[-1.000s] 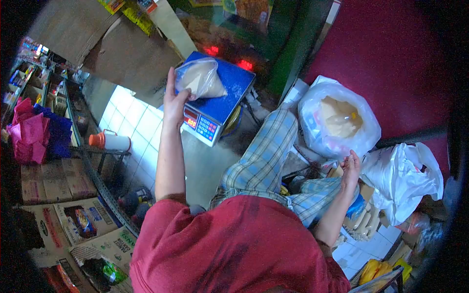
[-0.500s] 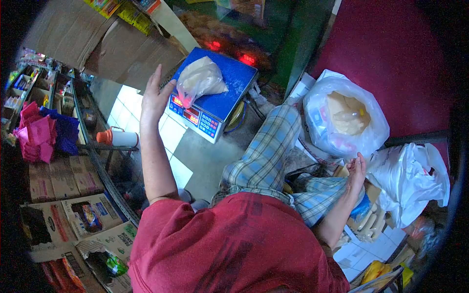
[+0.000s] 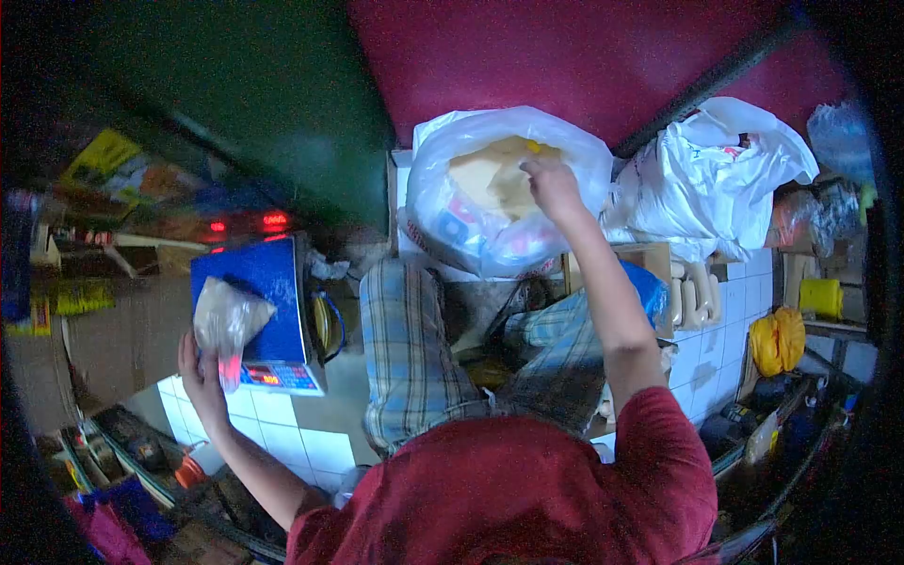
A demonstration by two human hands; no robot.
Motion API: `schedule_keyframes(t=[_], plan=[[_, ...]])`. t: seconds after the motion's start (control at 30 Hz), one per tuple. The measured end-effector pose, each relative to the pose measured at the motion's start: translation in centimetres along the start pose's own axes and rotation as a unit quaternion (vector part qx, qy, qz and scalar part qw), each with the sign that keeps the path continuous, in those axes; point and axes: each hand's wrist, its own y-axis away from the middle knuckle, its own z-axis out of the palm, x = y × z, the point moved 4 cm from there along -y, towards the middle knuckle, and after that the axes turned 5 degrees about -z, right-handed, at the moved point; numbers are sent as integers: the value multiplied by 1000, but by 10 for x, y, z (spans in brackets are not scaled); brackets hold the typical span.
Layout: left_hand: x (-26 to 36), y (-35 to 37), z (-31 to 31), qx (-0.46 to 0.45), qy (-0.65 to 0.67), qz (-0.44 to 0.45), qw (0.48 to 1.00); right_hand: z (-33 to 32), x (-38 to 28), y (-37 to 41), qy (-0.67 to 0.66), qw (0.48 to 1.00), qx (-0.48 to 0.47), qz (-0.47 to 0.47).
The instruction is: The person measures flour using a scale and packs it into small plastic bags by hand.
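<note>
One large plastic sack (image 3: 435, 179) stands open in front of the person, pale powder (image 3: 478, 177) inside it. Its rim looks soft and the right forearm crosses it, so an arm dragging against the film could fold the edge inward or spill powder over the side. The white bag (image 3: 697, 179) is close beside the sack; a knock to one could make the other slump.

Smaller is the scale (image 3: 264, 273), with a leg in plaid trousers (image 3: 405, 330) just apart from it. A shifting knee might jog it and upset the reading, whose red digits are too blurred to read surely.

The small bag of powder (image 3: 221, 315) lies near the scale plate's left side, its gathered end hanging over the front panel. That overhang could let it slide, and if the mouth is loose, which I cannot tell, powder could run out.

At this bag's edge is the left grip (image 3: 201, 381), fingers parted, not clearly closed on anything; a brush from it could skew the weight. The right grip (image 3: 556, 188) is bent over the sack's opening beside a yellow piece (image 3: 535, 147); whether it pinches anything is hidden, so a slip is possible.
</note>
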Motion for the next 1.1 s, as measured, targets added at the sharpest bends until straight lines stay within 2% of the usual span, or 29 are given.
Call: schedule_keyframes(t=[0.07,0.17,0.3,0.4,0.5,0.53,0.63,0.67,0.77,0.87,0.97,1.1], plan=[[-3,0,0,34,35,-8,999,24,6,-25,146,985,-71,-53],[1,6,-2,83,55,-16,995,77,36,-48,196,954,-228,-7],[-6,8,-9,116,122,-85,982,118,55,-53,229,944,-238,-4],[4,5,-8,163,209,-78,961,125,58,-51,225,951,-211,-7],[-11,-1,-8,140,168,5,976,132,56,-58,191,960,-201,25],[-8,0,-11,77,133,-12,988,137,54,-63,191,958,-211,30],[22,7,-2,32,5,20,999,148,51,-68,207,952,-227,-1],[26,7,0,19,-58,2,998,153,50,-68,216,949,-231,-18],[34,6,5,-4,-46,-28,999,90,18,-64,181,933,-311,-15],[8,0,7,1,-65,-45,997,129,32,-54,3,954,-278,109],[3,-1,9,4,-80,-76,994,122,16,-52,-35,933,-305,185],[2,3,9,44,-32,-93,994,140,14,-58,34,932,-319,171]])
